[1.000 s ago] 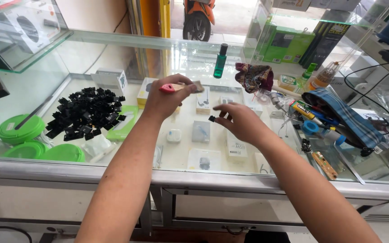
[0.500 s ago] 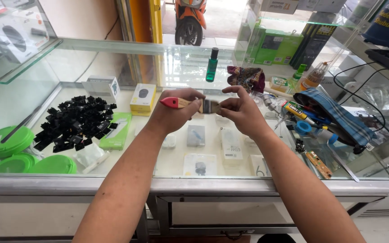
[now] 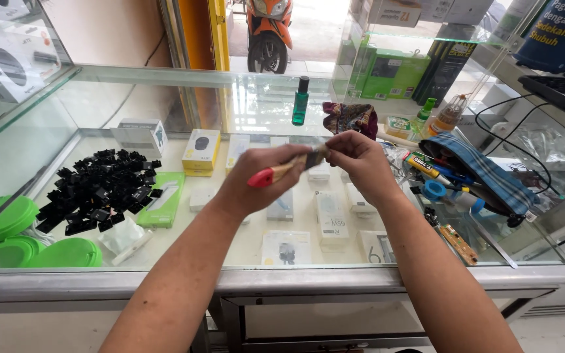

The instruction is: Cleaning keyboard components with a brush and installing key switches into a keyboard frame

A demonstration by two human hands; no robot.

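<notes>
Both hands now met above tabletop (image 3: 165, 278). Left hand (image 3: 256, 180) grips red-handled brush (image 3: 282, 171), axis running left-right; right hand (image 3: 354, 160) pinches bristle end, I judge.

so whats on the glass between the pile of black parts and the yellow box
In the head view, a flat green packet lies on the counter between the pile of black parts and the yellow box, nearer the pile.

The glass surface (image 3: 165, 258) is bare under both hands — but a heap of black parts (image 3: 99, 189) blocks the left and a striped pouch (image 3: 485, 173) the right.
</notes>
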